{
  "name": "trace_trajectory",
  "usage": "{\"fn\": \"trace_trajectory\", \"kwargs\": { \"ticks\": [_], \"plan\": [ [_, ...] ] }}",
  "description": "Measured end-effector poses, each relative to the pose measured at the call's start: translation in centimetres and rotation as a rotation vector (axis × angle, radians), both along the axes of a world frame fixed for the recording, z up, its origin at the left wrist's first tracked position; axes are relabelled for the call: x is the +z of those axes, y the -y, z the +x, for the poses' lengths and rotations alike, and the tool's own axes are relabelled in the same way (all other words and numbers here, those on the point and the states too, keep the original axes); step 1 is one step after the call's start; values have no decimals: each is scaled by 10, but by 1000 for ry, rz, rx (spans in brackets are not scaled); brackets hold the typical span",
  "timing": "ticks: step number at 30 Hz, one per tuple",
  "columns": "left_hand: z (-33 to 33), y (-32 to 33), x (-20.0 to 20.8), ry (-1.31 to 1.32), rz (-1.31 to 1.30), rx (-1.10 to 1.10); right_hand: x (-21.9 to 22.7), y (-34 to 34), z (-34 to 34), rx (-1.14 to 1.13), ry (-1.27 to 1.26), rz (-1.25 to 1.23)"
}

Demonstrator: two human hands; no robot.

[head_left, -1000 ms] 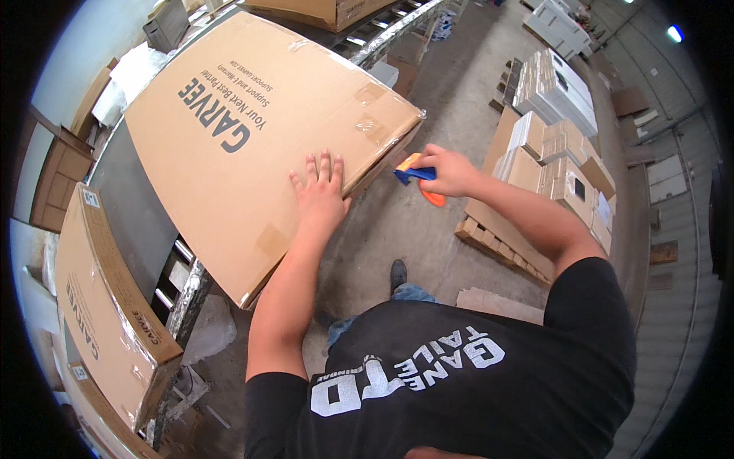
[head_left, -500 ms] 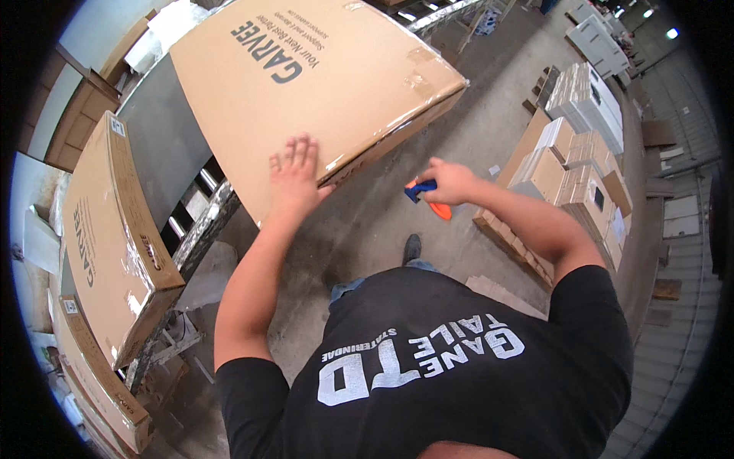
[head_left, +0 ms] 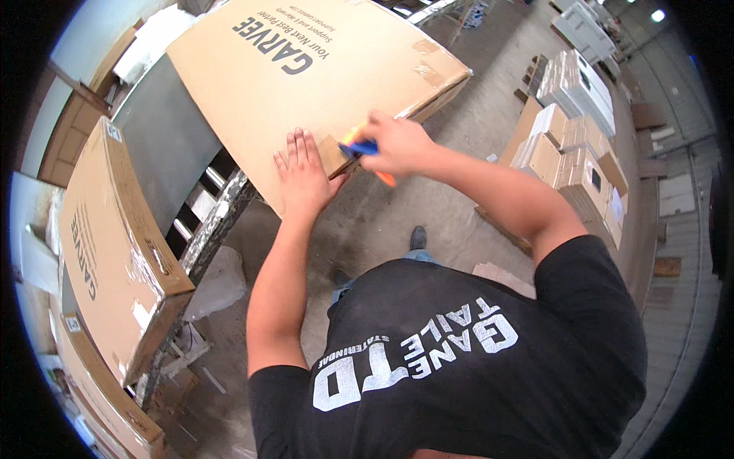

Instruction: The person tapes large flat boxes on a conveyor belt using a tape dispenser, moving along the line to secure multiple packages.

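Carton [head_left: 245, 92] on the conveyor [head_left: 219, 216], straight ahead, partly out over the concrete floor [head_left: 367, 222]! Left hand [head_left: 304, 177] spread flat on top, close to the near edge. Right hand [head_left: 397, 145] curled round a blue-and-orange tool [head_left: 362, 148], right at that same edge, just beside a brown strip of tape [head_left: 331, 156]. Another carton [head_left: 111, 245] on the left, well apart from both hands.

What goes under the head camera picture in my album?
Left hand on a cardboard box, right hand holding a blue-and-orange tool at the box's edge.
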State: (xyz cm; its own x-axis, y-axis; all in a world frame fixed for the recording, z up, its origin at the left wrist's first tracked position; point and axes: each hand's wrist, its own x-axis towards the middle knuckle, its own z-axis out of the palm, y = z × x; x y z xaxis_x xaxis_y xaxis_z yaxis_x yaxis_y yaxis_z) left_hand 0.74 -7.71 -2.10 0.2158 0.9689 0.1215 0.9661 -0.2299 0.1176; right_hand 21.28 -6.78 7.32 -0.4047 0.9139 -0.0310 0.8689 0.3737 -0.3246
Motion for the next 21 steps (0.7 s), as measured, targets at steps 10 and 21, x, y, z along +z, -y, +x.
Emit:
{"fn": "trace_trajectory", "kwargs": {
  "ticks": [10, 21],
  "plan": [
    [11, -7, 12, 22, -46, -71, -121, 24, 6, -27, 326, -152],
    [96, -36, 16, -269, 13, -217, -192, 100, 223, -940, -1294, -639]
  ]
}}
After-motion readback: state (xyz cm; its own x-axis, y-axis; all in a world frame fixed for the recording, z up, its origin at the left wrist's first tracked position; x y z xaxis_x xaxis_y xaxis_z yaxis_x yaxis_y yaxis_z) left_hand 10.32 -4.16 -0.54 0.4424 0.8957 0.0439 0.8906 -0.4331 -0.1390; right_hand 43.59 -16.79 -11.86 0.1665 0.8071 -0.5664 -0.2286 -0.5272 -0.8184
